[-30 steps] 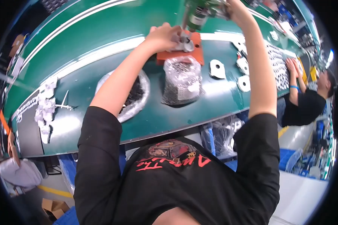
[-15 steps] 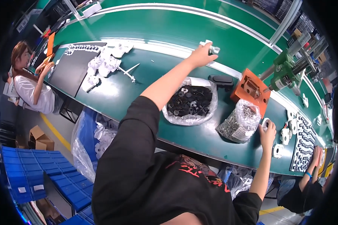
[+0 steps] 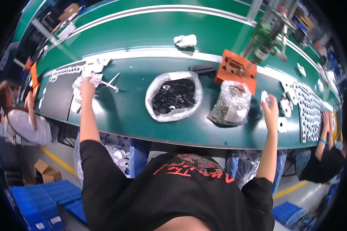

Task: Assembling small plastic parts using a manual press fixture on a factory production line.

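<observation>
Landmark for these notes: the open plastic bag of black parts, set mid-way along the green worktop. Left of it, well apart, the left grip reaches down onto a heap of white parts; fingertips hidden among them, so cannot tell whether it is closed on one. Between that heap and the bag lie thin white sticks, crossed. Farther left, past the heap, a dark board. Right of the bag, beyond a clear bag of screws, the right grip is raised, a small white piece pinched in its fingers. Just off the bag's far right edge, a flat black case; right of that, an orange block with a hollow in its top, the screw bag touching its near side. A green machine stands farther right and beyond. Straight out past the bag, across a white rail, one white part lies alone. Far right of the bag, a co-worker's hands rest at a panel of black-and-white pieces.
</observation>
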The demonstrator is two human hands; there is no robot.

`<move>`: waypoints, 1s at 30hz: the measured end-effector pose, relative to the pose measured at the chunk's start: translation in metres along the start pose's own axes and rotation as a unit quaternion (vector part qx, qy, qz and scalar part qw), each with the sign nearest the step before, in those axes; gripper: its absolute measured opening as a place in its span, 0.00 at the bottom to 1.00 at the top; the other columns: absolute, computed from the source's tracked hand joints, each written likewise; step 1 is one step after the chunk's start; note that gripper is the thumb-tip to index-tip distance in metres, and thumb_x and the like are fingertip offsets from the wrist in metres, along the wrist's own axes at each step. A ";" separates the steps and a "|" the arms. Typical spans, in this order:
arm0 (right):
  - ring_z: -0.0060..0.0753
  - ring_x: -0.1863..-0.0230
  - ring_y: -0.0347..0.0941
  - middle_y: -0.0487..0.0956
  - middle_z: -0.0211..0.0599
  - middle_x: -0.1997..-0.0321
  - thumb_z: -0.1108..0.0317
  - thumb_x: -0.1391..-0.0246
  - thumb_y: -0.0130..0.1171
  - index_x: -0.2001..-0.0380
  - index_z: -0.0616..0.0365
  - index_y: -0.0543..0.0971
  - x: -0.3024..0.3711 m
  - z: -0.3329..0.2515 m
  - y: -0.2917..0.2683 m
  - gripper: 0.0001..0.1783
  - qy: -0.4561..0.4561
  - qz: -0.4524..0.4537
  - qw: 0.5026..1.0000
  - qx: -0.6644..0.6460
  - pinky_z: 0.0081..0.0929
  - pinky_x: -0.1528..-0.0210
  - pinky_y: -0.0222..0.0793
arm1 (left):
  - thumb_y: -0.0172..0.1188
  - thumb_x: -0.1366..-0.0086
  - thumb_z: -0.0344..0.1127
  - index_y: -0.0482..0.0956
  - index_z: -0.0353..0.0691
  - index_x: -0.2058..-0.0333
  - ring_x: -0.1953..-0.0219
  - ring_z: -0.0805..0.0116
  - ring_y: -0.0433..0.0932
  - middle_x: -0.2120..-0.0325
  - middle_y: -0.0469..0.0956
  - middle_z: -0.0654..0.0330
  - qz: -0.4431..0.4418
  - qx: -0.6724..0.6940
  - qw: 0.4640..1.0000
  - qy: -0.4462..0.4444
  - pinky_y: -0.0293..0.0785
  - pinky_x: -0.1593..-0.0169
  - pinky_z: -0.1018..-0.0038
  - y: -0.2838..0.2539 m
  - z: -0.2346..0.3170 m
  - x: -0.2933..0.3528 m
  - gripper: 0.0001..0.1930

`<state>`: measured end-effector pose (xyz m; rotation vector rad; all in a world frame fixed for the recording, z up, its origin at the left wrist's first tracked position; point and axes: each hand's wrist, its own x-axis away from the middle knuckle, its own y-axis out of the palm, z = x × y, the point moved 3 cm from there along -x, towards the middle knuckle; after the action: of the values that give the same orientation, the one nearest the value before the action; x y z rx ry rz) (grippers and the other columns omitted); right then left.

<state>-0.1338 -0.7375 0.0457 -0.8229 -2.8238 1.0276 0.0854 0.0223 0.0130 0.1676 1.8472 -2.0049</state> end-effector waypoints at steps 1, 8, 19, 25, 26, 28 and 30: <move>0.26 0.58 0.69 0.73 0.38 0.58 0.67 0.52 0.56 0.53 0.59 0.69 0.002 -0.016 -0.003 0.21 0.008 -0.008 0.997 -0.081 0.23 0.57 0.64 | 0.48 0.45 0.27 0.73 0.46 0.55 0.60 0.42 0.72 0.64 0.72 0.40 0.015 0.013 0.999 0.033 0.68 0.57 0.55 0.003 -0.018 0.001 0.17; 0.28 0.52 0.65 0.66 0.39 0.47 0.73 0.54 0.57 0.44 0.58 0.61 0.061 -0.124 0.006 0.32 -0.109 -0.039 0.921 -0.373 0.22 0.54 0.63 | 0.46 0.34 0.41 0.69 0.41 0.51 0.65 0.68 0.73 0.64 0.73 0.56 0.047 0.396 0.917 -0.016 0.70 0.62 0.74 -0.064 0.089 0.021 0.16; 0.40 0.41 0.59 0.55 0.48 0.36 0.69 0.55 0.62 0.40 0.59 0.53 0.136 -0.177 0.078 0.41 -0.297 -0.089 0.917 -0.251 0.36 0.40 0.54 | 0.48 0.34 0.32 0.64 0.38 0.51 0.63 0.78 0.71 0.60 0.72 0.60 -0.372 0.837 0.383 0.121 0.68 0.60 0.81 -0.126 0.370 0.234 0.13; 0.38 0.44 0.61 0.56 0.44 0.37 0.70 0.54 0.61 0.40 0.60 0.53 0.144 -0.175 0.079 0.40 -0.208 -0.129 0.911 -0.333 0.35 0.42 0.57 | 0.49 0.34 0.32 0.65 0.35 0.53 0.62 0.77 0.71 0.62 0.72 0.61 -0.311 0.831 0.442 0.133 0.68 0.56 0.79 -0.125 0.370 0.244 0.13; 0.38 0.44 0.61 0.56 0.44 0.37 0.70 0.54 0.61 0.40 0.60 0.53 0.144 -0.176 0.080 0.40 -0.208 -0.131 0.910 -0.334 0.35 0.42 0.57 | 0.48 0.34 0.32 0.65 0.35 0.53 0.62 0.76 0.71 0.62 0.71 0.61 -0.300 0.824 0.460 0.135 0.68 0.57 0.79 -0.124 0.368 0.245 0.12; 0.37 0.44 0.62 0.57 0.43 0.38 0.70 0.54 0.61 0.40 0.60 0.53 0.143 -0.177 0.086 0.40 -0.192 -0.147 0.906 -0.348 0.34 0.43 0.58 | 0.48 0.34 0.32 0.65 0.35 0.53 0.62 0.77 0.71 0.63 0.71 0.61 -0.280 0.817 0.484 0.140 0.68 0.57 0.79 -0.124 0.365 0.245 0.12; 0.36 0.45 0.62 0.57 0.42 0.39 0.70 0.54 0.61 0.39 0.60 0.52 0.143 -0.178 0.089 0.41 -0.180 -0.155 0.907 -0.348 0.33 0.44 0.59 | 0.48 0.34 0.32 0.65 0.35 0.53 0.62 0.77 0.70 0.63 0.71 0.61 -0.261 0.810 0.505 0.147 0.68 0.57 0.79 -0.126 0.364 0.245 0.12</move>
<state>-0.1798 -0.5059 0.1096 -0.1593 -3.5228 0.1034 -0.1177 -0.3799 0.0844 0.4733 -0.7493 -3.4964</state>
